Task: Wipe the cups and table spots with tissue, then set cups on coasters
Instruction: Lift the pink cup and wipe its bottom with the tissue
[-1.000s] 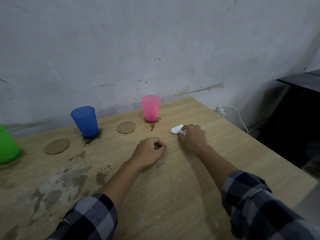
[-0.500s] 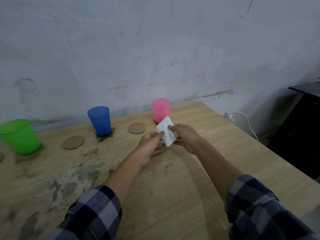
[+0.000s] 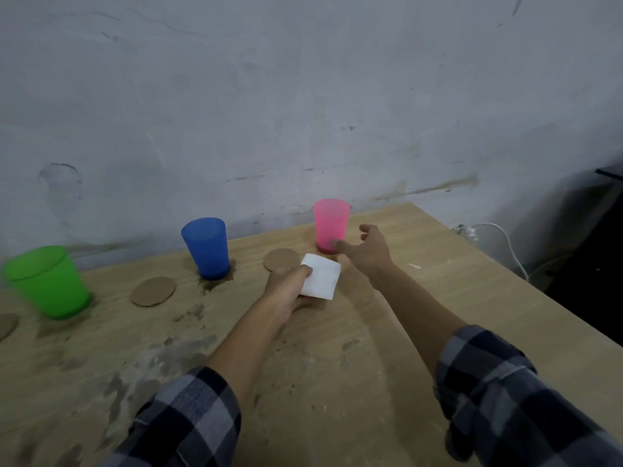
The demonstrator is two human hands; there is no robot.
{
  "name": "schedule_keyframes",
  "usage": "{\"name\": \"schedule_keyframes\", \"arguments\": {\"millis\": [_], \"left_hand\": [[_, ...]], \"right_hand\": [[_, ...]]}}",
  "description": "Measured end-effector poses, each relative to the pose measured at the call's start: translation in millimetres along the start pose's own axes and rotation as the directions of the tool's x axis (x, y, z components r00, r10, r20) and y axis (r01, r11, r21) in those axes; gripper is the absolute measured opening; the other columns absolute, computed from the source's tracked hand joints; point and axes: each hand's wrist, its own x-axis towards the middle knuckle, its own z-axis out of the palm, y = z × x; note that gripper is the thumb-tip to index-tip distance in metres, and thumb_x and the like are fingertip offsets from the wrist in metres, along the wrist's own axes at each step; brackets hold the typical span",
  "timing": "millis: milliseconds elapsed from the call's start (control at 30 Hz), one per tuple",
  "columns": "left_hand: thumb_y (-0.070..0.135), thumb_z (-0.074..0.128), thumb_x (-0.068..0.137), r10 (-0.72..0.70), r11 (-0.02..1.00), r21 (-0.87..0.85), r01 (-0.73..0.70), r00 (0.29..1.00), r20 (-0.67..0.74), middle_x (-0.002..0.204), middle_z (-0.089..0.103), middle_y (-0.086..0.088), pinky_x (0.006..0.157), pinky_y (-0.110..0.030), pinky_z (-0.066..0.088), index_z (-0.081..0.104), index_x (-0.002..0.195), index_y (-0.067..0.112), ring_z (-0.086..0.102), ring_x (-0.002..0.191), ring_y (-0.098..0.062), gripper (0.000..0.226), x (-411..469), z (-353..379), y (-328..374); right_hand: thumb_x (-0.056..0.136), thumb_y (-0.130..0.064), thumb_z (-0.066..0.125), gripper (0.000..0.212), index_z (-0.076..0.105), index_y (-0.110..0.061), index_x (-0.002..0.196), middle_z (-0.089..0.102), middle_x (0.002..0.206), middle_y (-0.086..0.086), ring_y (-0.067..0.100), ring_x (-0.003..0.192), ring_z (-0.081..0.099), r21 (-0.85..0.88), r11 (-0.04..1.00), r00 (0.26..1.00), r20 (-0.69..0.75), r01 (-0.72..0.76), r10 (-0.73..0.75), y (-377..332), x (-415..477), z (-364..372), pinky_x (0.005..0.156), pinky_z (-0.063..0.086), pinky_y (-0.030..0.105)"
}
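Three plastic cups stand near the wall on a wooden table point(image 3: 421, 318): a green cup point(image 3: 47, 281) at the left, a blue cup point(image 3: 206, 247) in the middle and a pink cup point(image 3: 331, 225) to the right. My left hand point(image 3: 286, 291) pinches a folded white tissue point(image 3: 320, 276) just in front of the pink cup. Spread open, my right hand point(image 3: 369, 251) reaches beside the pink cup, its thumb at the cup's base. Round brown coasters lie flat: one point(image 3: 281, 260) left of the pink cup, one point(image 3: 153, 290) left of the blue cup, one point(image 3: 5, 325) at the left edge.
Brown stains point(image 3: 215, 284) ring the bases of the blue and pink cups, and dark smudges point(image 3: 168, 358) spread over the table's left and middle. A grey wall rises just behind the cups. A white cable point(image 3: 499, 237) hangs off the table's right side beside dark furniture point(image 3: 590, 257).
The tissue passed from my right hand to my left, which now holds it alone. My right hand let go, opened and moved toward the pink cup. The view tilted up and shifted left.
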Motion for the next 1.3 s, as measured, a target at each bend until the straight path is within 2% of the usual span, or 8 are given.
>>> {"name": "schedule_keyframes", "arguments": {"millis": [167, 267, 433, 567, 700, 867, 1000, 1300], "left_hand": [[0.008, 0.061, 0.088, 0.011, 0.999, 0.047, -0.009, 0.999, -0.035, 0.097, 0.067, -0.011, 0.063, -0.038, 0.059, 0.063, 0.103, 0.003, 0.067, 0.080, -0.024, 0.016, 20.4, 2.0, 0.5], [0.014, 0.063, 0.087, 0.006, 0.997, 0.074, -0.004, 1.000, -0.023, 0.100, 0.069, -0.013, 0.072, -0.043, 0.060, 0.065, 0.107, 0.001, 0.069, 0.085, -0.026, 0.024, 30.0, 2.5, 2.0], [0.013, 0.055, 0.093, -0.035, 0.997, 0.066, 0.031, 0.997, 0.066, 0.109, 0.065, -0.014, 0.069, -0.041, 0.060, 0.056, 0.114, 0.005, 0.067, 0.091, -0.027, 0.022, 31.7, -2.1, 8.5], [0.007, 0.043, 0.096, -0.064, 0.998, 0.005, 0.064, 0.996, 0.065, 0.113, 0.062, -0.016, 0.070, -0.043, 0.058, 0.051, 0.121, 0.005, 0.063, 0.099, -0.030, 0.027, 28.2, -0.2, 10.5], [0.004, 0.040, 0.097, -0.051, 0.996, -0.076, 0.057, 0.996, 0.069, 0.105, 0.063, -0.014, 0.065, -0.040, 0.056, 0.053, 0.120, 0.004, 0.064, 0.088, -0.027, 0.026, 18.5, 2.7, 9.6], [0.005, 0.038, 0.097, -0.049, 0.991, -0.118, 0.058, 0.996, 0.077, 0.099, 0.064, -0.015, 0.064, -0.040, 0.054, 0.053, 0.107, 0.005, 0.064, 0.082, -0.026, 0.018, 0.1, 9.8, 11.4], [0.005, 0.038, 0.098, -0.044, 0.997, -0.058, 0.051, 0.991, 0.123, 0.087, 0.065, -0.014, 0.064, -0.041, 0.056, 0.056, 0.087, 0.006, 0.064, 0.076, -0.027, 0.021, -17.3, 10.7, 11.5], [0.007, 0.042, 0.100, 0.008, 1.000, -0.012, -0.005, 0.979, 0.203, 0.095, 0.066, -0.012, 0.070, -0.040, 0.056, 0.055, 0.106, 0.006, 0.065, 0.086, -0.027, 0.015, -36.2, 3.6, 0.2]], "right_hand": [[0.065, -0.036, 0.088, 0.106, 0.026, -0.016, 0.148, 0.036, 0.147, 0.009, 0.030, 0.133, 0.042, -0.050, 0.998, 0.999, -0.034, -0.027, 0.025, -2.9, 31.2, 23.0, 0.105, 0.043, 0.047], [0.054, -0.046, 0.088, 0.106, 0.035, -0.022, 0.142, 0.045, 0.139, 0.004, 0.030, 0.128, 0.047, -0.082, 0.997, 0.998, -0.059, 0.008, -0.013, -7.0, 42.9, 34.4, 0.101, 0.044, 0.055], [0.068, -0.032, 0.085, 0.078, 0.041, -0.020, 0.131, 0.048, 0.128, 0.003, 0.024, 0.110, 0.053, 0.008, 0.995, 0.994, -0.024, 0.103, -0.103, -13.2, 45.8, 39.8, 0.088, 0.055, 0.042], [0.075, -0.035, 0.081, 0.072, 0.039, -0.019, 0.131, 0.048, 0.126, 0.004, 0.023, 0.109, 0.052, 0.043, 0.982, 0.983, -0.007, 0.181, -0.181, -14.4, 36.6, 32.7, 0.087, 0.056, 0.041], [0.080, -0.032, 0.076, 0.063, 0.039, -0.018, 0.129, 0.051, 0.121, 0.003, 0.021, 0.104, 0.057, 0.111, 0.959, 0.961, 0.061, 0.261, -0.269, -16.8, 18.9, 19.5, 0.070, 0.054, 0.026], [0.080, -0.033, 0.076, 0.065, 0.040, -0.017, 0.132, 0.054, 0.122, 0.004, 0.015, 0.102, 0.058, 0.112, 0.947, 0.939, 0.138, 0.303, -0.316, -14.1, -7.9, 2.8, 0.073, 0.055, 0.025], [0.082, -0.027, 0.074, 0.060, 0.041, -0.016, 0.131, 0.054, 0.121, 0.004, 0.008, 0.098, 0.057, 0.118, 0.936, 0.928, 0.139, 0.330, -0.345, -13.6, -25.1, -7.5, 0.071, 0.053, 0.021], [0.082, -0.031, 0.074, 0.062, 0.040, -0.015, 0.132, 0.053, 0.120, 0.004, 0.017, 0.103, 0.057, 0.102, 0.915, 0.909, 0.115, 0.390, -0.401, -13.3, -52.3, -12.8, 0.073, 0.056, 0.024]]}}
